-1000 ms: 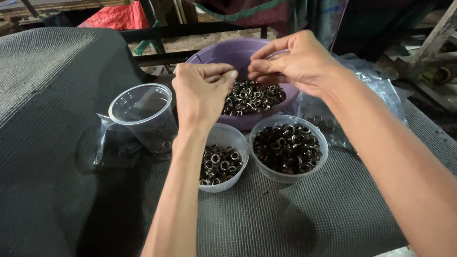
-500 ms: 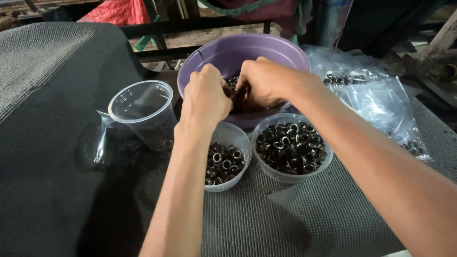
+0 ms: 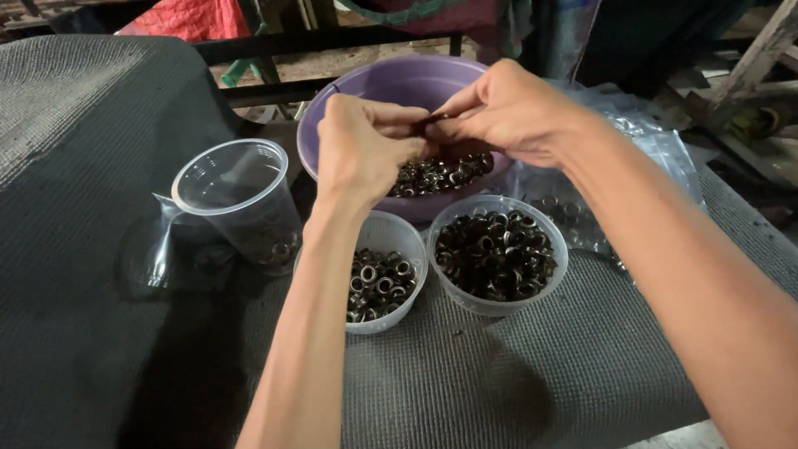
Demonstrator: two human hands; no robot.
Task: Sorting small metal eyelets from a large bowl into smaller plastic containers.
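Observation:
My left hand [image 3: 366, 145] and my right hand [image 3: 507, 108] meet fingertip to fingertip above a purple bowl [image 3: 366, 91] that holds small dark metal rings [image 3: 440, 173]. Both pinch a small dark ring piece [image 3: 434, 120] between them. Below the hands stand two clear plastic cups: one [image 3: 382, 283] under my left wrist holds several silvery rings, the other [image 3: 499, 254] to its right is nearly full of darker rings.
A taller clear cup [image 3: 237, 204] leans at the left with a few rings at its bottom. A clear plastic bag [image 3: 632, 158] with rings lies at the right. Grey mesh matting [image 3: 499, 374] covers the surface. Red cloth [image 3: 187, 17] and a dark rail [image 3: 324, 41] are behind.
Both hands dipped toward the purple bowl, then rose a little; their fingertips now pinch a small piece above the rings. The cups have not moved.

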